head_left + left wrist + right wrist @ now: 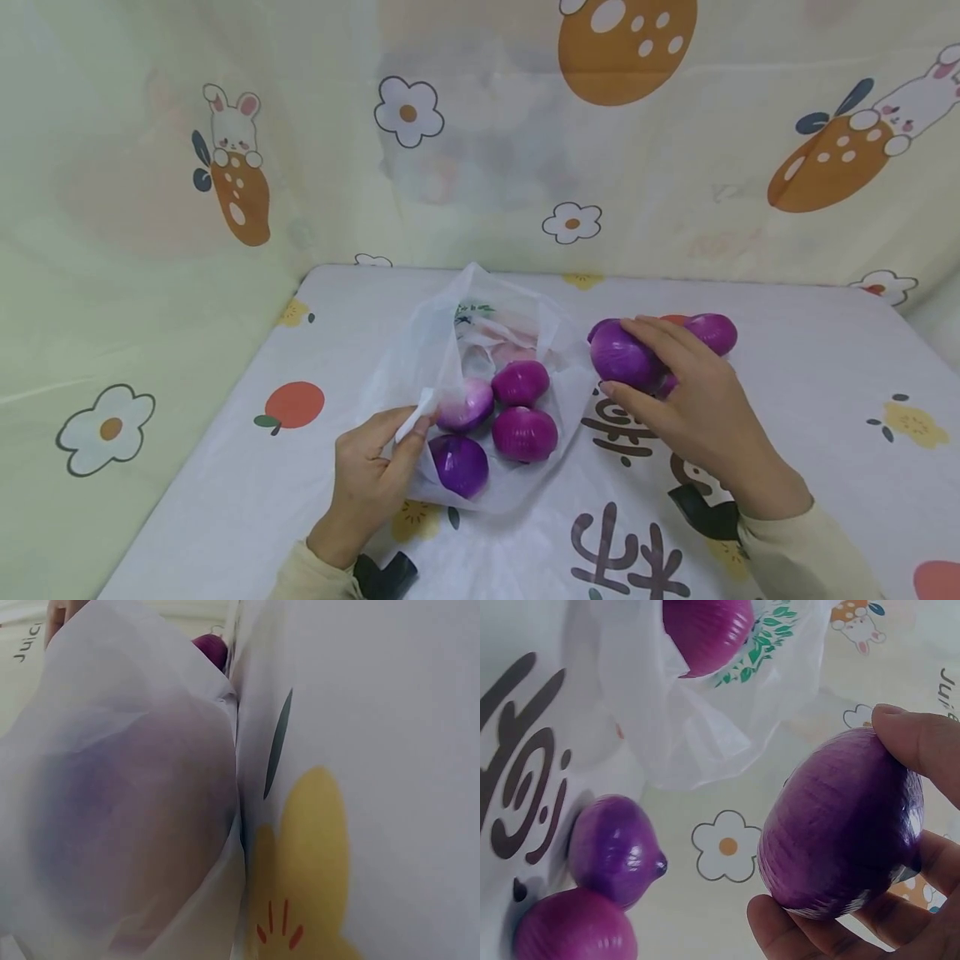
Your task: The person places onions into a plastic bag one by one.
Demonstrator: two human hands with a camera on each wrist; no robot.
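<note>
A translucent white plastic bag point(408, 367) lies with its mouth spread, and several purple onions point(525, 433) sit in it. My left hand point(371, 479) pinches the bag's near left rim between thumb and fingers. To the right of the bag, my right hand point(701, 417) grips a purple onion point(832, 825), thumb on one side and fingers on the other. Behind that hand, partly covered by it, two more onions rest on the table: a purple onion point(615, 847) and a pinker onion point(577, 930). The bag's film point(135, 697) blurs its contents in the left wrist view.
The table point(247, 492) has a pale cloth printed with fruit and dark lettering. Behind it and along its left side hangs a cream curtain point(487, 167) with flowers and rabbits. Black straps point(705, 512) show near both wrists.
</note>
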